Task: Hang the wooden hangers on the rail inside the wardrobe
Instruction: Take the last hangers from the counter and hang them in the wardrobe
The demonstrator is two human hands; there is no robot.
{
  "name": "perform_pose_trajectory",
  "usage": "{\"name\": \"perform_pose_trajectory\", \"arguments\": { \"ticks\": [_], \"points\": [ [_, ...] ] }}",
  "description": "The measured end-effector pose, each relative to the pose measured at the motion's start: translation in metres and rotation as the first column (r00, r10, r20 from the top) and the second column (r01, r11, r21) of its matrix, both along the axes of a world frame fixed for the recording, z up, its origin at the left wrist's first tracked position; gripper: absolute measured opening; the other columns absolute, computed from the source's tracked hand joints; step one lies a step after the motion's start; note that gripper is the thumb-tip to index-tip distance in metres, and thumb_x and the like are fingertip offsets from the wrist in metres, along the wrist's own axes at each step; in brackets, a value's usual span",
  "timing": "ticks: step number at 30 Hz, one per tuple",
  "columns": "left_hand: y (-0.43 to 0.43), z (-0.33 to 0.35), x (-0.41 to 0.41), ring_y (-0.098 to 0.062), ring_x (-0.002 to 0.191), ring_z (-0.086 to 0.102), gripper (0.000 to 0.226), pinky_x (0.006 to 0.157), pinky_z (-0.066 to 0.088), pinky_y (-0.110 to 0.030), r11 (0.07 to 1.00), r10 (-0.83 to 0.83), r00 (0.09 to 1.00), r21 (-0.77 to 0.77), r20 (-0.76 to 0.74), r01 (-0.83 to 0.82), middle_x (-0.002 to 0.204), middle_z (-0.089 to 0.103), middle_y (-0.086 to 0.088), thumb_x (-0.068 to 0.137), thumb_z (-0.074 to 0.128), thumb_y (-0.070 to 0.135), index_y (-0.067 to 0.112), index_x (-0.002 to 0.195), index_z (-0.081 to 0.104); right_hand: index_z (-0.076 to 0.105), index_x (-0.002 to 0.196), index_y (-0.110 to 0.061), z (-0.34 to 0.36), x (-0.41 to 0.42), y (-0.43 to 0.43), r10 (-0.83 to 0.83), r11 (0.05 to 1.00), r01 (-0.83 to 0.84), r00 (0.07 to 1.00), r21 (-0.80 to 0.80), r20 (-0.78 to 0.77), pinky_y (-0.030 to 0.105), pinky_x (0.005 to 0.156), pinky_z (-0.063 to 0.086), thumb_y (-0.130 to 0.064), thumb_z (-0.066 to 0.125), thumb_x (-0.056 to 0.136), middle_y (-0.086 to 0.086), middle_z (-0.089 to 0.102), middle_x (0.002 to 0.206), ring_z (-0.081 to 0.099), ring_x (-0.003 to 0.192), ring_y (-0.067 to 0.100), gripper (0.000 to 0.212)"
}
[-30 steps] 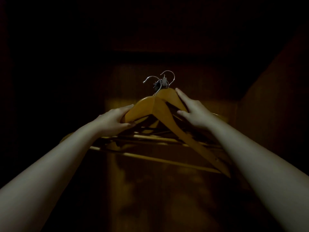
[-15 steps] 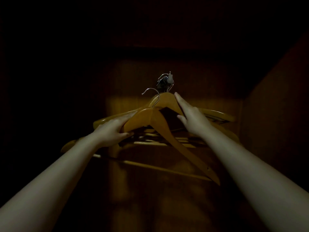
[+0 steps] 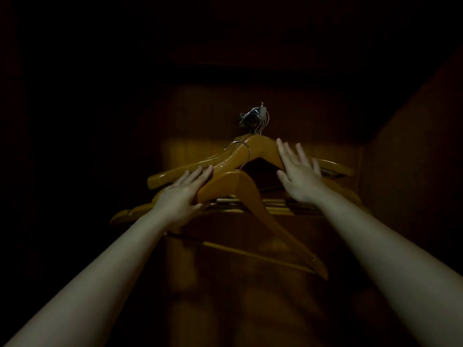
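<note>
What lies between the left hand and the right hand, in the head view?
Between the left hand and the right hand, the head view shows the nearest hanger, its top and its hook.

Left hand (image 3: pixel 184 194) and right hand (image 3: pixel 299 177) reach forward, palms down, fingers straight and slightly spread.

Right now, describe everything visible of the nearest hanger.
The nearest hanger is glossy honey-coloured wood with a curved metal hook and a thin crossbar below. It sits tilted, one arm sloping down towards the camera, in front of the other hangers. The left hand rests flat-fingered on its other shoulder. Whether its hook has caught anything cannot be told.
</note>
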State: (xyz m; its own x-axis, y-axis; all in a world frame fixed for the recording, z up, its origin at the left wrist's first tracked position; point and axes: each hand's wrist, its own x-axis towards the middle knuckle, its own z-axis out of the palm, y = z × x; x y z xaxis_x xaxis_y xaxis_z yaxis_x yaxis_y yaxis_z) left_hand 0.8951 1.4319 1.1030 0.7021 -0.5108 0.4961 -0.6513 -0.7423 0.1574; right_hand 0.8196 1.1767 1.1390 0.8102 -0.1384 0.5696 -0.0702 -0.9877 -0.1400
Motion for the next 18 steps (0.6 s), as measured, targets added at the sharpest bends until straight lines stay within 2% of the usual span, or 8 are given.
{"name": "perform_pose_trajectory", "arguments": {
  "ticks": [2,5,8,11,13,15,18],
  "points": [
    [0.004,0.002,-0.004,-0.022,0.147,0.002,0.084,0.117,0.018,-0.048,1.000,-0.002,1.000,0.029,-0.022,0.002,0.159,-0.004,0.006,0.089,0.055,0.037,0.042,0.145,-0.007,-0.006,0.148,-0.030,-0.004,-0.011,0.005,-0.053,0.998,0.055,0.994,-0.022,0.092,0.053,0.115,-0.002,-0.030,0.034,0.099,0.000,-0.010,0.159,-0.017,0.145,0.023,0.063],
    [0.012,0.002,-0.014,-0.020,0.147,0.002,0.083,0.117,0.018,-0.048,1.000,-0.010,1.000,0.010,-0.022,0.011,0.159,-0.006,0.007,0.089,0.057,0.034,0.041,0.146,-0.003,0.010,0.149,-0.026,-0.019,-0.036,0.025,0.035,0.999,-0.041,0.956,0.013,0.292,0.045,0.117,0.002,-0.034,0.035,0.098,-0.001,0.003,0.159,-0.004,0.147,0.019,0.058],
    [0.016,0.002,-0.032,-0.016,0.147,0.003,0.081,0.117,0.020,-0.047,0.999,-0.029,0.999,-0.031,-0.024,0.028,0.159,-0.001,0.009,0.089,0.057,0.033,0.040,0.147,0.001,0.012,0.148,-0.028,-0.031,-0.063,0.052,0.237,0.953,-0.270,0.948,0.140,0.214,0.040,0.117,0.016,-0.046,0.032,0.094,-0.006,0.013,0.157,0.014,0.144,0.014,0.060],
    [0.015,0.005,-0.052,-0.018,0.146,0.014,0.077,0.113,0.027,-0.050,1.000,0.003,1.000,0.001,-0.003,-0.003,0.159,0.008,0.008,0.090,0.055,0.035,0.040,0.147,0.003,0.001,0.148,-0.035,-0.042,-0.083,0.072,0.350,0.916,-0.368,0.928,0.162,0.126,0.032,0.111,0.028,-0.043,0.048,0.091,-0.012,0.013,0.155,0.023,0.134,0.002,0.074],
    [0.012,0.010,-0.061,-0.022,0.140,0.029,0.075,0.108,0.035,-0.049,1.000,-0.010,1.000,0.010,0.005,0.010,0.157,0.020,0.006,0.090,0.054,0.037,0.042,0.146,0.005,-0.004,0.146,-0.039,-0.046,-0.090,0.079,0.361,0.916,-0.381,0.919,0.124,0.160,0.028,0.106,0.033,-0.032,0.059,0.088,-0.013,0.018,0.153,0.030,0.127,0.000,0.086],
    [0.008,0.017,-0.067,-0.024,0.133,0.040,0.075,0.103,0.040,-0.048,0.999,-0.035,0.999,0.015,0.000,0.035,0.153,0.031,0.003,0.088,0.055,0.040,0.044,0.146,0.007,-0.002,0.146,-0.038,-0.047,-0.093,0.078,0.357,0.922,-0.383,0.902,0.067,0.242,0.027,0.105,0.035,-0.021,0.061,0.088,-0.009,0.022,0.152,0.038,0.130,0.008,0.088],
    [-0.005,0.032,-0.069,-0.025,0.123,0.049,0.079,0.097,0.044,-0.049,0.998,-0.069,0.998,-0.012,0.004,0.069,0.144,0.044,-0.001,0.084,0.061,0.042,0.041,0.145,0.012,-0.005,0.145,-0.039,-0.036,-0.095,0.069,0.332,0.933,-0.358,0.891,0.032,0.309,0.038,0.110,0.036,-0.016,0.058,0.090,-0.007,0.018,0.155,0.038,0.134,0.018,0.087]
  ]
}}
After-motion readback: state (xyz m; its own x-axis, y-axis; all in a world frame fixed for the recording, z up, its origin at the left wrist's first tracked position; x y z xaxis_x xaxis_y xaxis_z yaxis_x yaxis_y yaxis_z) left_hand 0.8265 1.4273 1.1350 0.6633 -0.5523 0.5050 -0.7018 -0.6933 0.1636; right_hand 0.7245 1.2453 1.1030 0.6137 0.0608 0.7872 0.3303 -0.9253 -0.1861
